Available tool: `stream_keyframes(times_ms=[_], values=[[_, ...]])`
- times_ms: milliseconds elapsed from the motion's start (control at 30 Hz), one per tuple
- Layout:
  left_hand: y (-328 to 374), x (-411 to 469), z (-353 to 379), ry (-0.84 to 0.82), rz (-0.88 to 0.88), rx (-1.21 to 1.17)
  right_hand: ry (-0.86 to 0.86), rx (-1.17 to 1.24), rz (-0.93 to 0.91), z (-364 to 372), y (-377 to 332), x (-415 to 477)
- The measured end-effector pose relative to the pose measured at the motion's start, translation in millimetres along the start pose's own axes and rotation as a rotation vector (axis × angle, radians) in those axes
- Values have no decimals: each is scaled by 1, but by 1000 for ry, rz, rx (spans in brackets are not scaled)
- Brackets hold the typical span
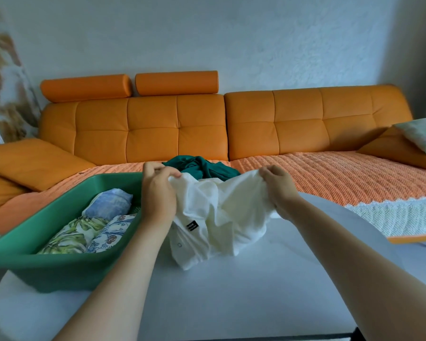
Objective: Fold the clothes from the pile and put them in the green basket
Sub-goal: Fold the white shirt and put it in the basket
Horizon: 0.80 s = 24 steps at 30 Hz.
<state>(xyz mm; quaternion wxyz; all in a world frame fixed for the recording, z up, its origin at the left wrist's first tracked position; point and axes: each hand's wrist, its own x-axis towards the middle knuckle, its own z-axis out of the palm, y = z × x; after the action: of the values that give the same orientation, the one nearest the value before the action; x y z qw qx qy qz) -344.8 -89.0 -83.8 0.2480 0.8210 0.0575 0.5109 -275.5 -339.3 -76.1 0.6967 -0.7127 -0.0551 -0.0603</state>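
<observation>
From my seat at the feed, the orange sofa (pixel 177 124) fills the back of the view, its seat under an orange knitted cover (pixel 330 173) with a white edge at the right. A pale patterned cushion (pixel 421 134) leans at the sofa's far right end.

In front of the sofa is the white bench (pixel 231 291), which takes up the lower half of what I see. The green basket (pixel 59 264) sits on the bench's left side, partly over its edge. It holds three folded pieces: a blue and white one (pixel 111 201) at the far end, a green leaf-print one (pixel 69 233) nearer on the left, and a blue floral one (pixel 111 232) just beside it on the right.

A white shirt (pixel 219 217) hangs crumpled at the centre, just right of the basket, with its lower folds resting on the bench. Behind it lies a bunched teal garment (pixel 202 167); I make it out on the sofa cover, though the shirt hides its near edge.

Both of my arms reach in from below. The left hand (pixel 158 190) pinches the shirt's top left edge between thumb and curled fingers, right over the basket's near corner. The right hand (pixel 278 190) grips the top right edge the same way, fingers bunched into the cloth. The two hands are level and well apart, with the fabric sagging between them.

A small black label (pixel 191 226) shows on the shirt below the left hand, and a round snap (pixel 179 244) lies just under it.
</observation>
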Motion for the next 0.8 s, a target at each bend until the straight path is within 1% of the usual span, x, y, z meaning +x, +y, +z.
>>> stream_keyframes(times_ms=[33,67,100,133,200,233,267,300,333,367,400,433,467,500,533,567,600,633,700,800], values=[[-2,-1,0,-31,-6,18,37,0,3,-5,-1,2],[-2,-3,1,-99,-16,55,68,-86,-7,-10,1,4],[-2,-6,4,-212,-35,149,81,-217,-19,-13,4,6],[0,-11,7,-343,-56,293,76,-368,-28,-16,8,7],[10,-21,10,-552,-49,571,-8,-682,-24,-18,17,5],[16,-23,12,-604,-8,610,-69,-861,-55,-17,24,2],[22,-24,14,-640,55,566,-129,-1038,-126,-16,32,0],[29,-25,18,-714,142,479,-167,-1180,-213,-13,38,-3],[35,-27,21,-835,216,365,-171,-1251,-321,-9,41,-7],[42,-29,23,-989,242,271,-174,-1253,-408,-5,39,-13],[47,-33,26,-1141,223,231,-195,-1210,-446,-1,35,-16],[48,-36,28,-1264,176,240,-239,-1151,-418,3,30,-21],[46,-40,30,-1324,137,277,-339,-1114,-321,7,26,-25],[43,-43,31,-1317,136,319,-469,-1131,-226,11,21,-30],[39,-43,32,-1260,152,331,-596,-1182,-141,14,18,-36],[36,-42,32,-1180,162,303,-683,-1212,-85,15,18,-40],[35,-39,31,-1095,147,259,-710,-1200,-70,16,22,-44],[32,-36,31,-1006,117,216,-688,-1153,-64,17,26,-44],[33,-30,28,-842,81,136,-574,-991,-62,19,27,-38],[35,-19,21,-604,113,117,-370,-570,-59,22,12,-34]])
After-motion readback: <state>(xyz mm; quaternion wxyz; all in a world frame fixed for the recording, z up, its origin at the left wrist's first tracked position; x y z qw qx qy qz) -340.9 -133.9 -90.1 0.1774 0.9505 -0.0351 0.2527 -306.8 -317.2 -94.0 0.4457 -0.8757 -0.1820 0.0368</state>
